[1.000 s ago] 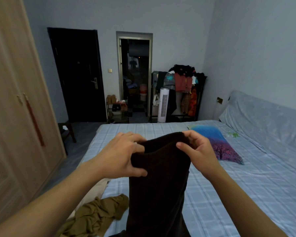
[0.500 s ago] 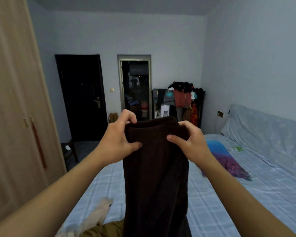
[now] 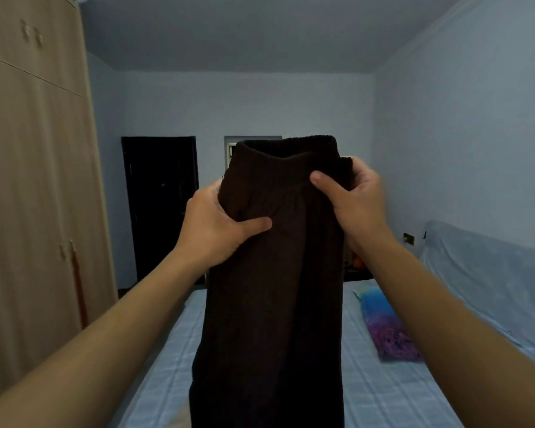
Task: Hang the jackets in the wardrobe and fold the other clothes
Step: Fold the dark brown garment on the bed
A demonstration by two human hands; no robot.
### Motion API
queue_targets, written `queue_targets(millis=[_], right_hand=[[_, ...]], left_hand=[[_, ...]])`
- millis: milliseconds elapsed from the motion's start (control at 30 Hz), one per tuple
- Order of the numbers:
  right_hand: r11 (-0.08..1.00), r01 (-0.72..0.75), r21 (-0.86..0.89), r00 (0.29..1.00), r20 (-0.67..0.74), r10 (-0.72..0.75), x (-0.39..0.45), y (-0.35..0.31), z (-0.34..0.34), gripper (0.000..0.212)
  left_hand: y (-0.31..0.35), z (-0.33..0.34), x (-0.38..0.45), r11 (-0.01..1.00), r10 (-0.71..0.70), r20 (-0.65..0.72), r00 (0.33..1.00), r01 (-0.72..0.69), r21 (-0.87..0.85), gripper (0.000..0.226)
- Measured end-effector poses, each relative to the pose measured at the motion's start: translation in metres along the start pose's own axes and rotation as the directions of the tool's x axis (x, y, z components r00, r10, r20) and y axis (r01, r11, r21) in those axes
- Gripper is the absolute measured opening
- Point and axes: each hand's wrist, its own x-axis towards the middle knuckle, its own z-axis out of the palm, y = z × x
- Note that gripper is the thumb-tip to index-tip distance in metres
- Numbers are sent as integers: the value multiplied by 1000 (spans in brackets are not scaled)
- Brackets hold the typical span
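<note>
A dark brown pair of trousers hangs in front of me, waistband uppermost, its lower part running out of the bottom of the view. My left hand grips the left side a little below the waistband, thumb pressed on the front. On the right edge of the waistband my right hand pinches the fabric, thumb in front. The closed light wooden wardrobe stands at my left.
Below the trousers lies a bed with a pale blue checked sheet. A blue and purple pillow rests on its right side. A dark door is in the far wall. A covered headboard lines the right wall.
Both hands have lifted the trousers higher and my view has tilted up. The waistband has opened out above my hands. The olive garment on the bed has dropped out of view.
</note>
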Motion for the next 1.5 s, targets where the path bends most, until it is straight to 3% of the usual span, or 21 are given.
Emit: queue_targets(millis=[200, 467, 600, 700, 767, 933, 1167, 1333, 1500], right_hand=[[999, -18, -48, 996, 81, 22, -3, -5, -13, 16], [987, -92, -133, 982, 154, 112, -38, 15, -61, 25], [969, -214, -128, 948, 213, 237, -60, 34, -93, 40], [920, -334, -207, 872, 301, 385, -87, 53, -118, 45], [894, -365, -258, 857, 281, 431, -101, 66, -126, 40], [873, -448, -195, 828, 278, 487, -117, 100, -128, 40], [816, -530, -231, 790, 216, 574, -94, 176, -111, 35], [773, -510, -379, 821, 53, 568, -25, 243, -81, 25], [888, -268, -373, 952, 37, 303, 79, 238, -54, 25]], left_hand=[[10, -4, -5, 992, -53, 63, 997, 60, -116, 72], [1, 26, -34, 940, -188, 147, 971, 221, -261, 41], [-9, 46, -47, 935, -244, 156, 957, 275, -225, 43], [-26, 60, -62, 926, -276, 163, 947, 308, -219, 44], [-39, 66, -70, 922, -297, 195, 935, 334, -195, 41], [-78, 68, -75, 918, -335, 318, 887, 383, -100, 29], [-165, 77, -37, 889, -415, 355, 838, 457, -41, 38], [-232, 99, 39, 881, -473, 197, 859, 460, 111, 40], [-228, 84, 134, 985, -172, 60, 983, 172, -7, 43]])
